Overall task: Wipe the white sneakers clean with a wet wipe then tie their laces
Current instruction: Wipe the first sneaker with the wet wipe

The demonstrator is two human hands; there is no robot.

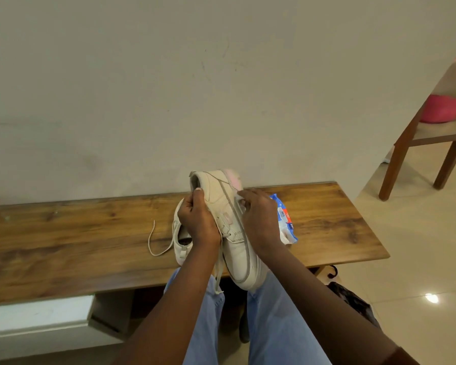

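Observation:
My left hand (198,218) grips a white sneaker (231,222) by the rim of its opening and holds it tilted on its side above the wooden bench (63,238), heel away from me, toe over my lap. Its loose laces (217,277) hang down. My right hand (257,217) presses a small white wet wipe (240,199) against the sneaker's sole edge. The second white sneaker (181,243) lies on the bench behind my left hand, mostly hidden, one lace (153,241) trailing left.
A blue wet-wipe pack (287,222) lies on the bench just right of my right hand. The bench stands against a plain wall. A wooden chair (419,143) with a pink tub stands at the right on the tiled floor. My knees in blue jeans are below.

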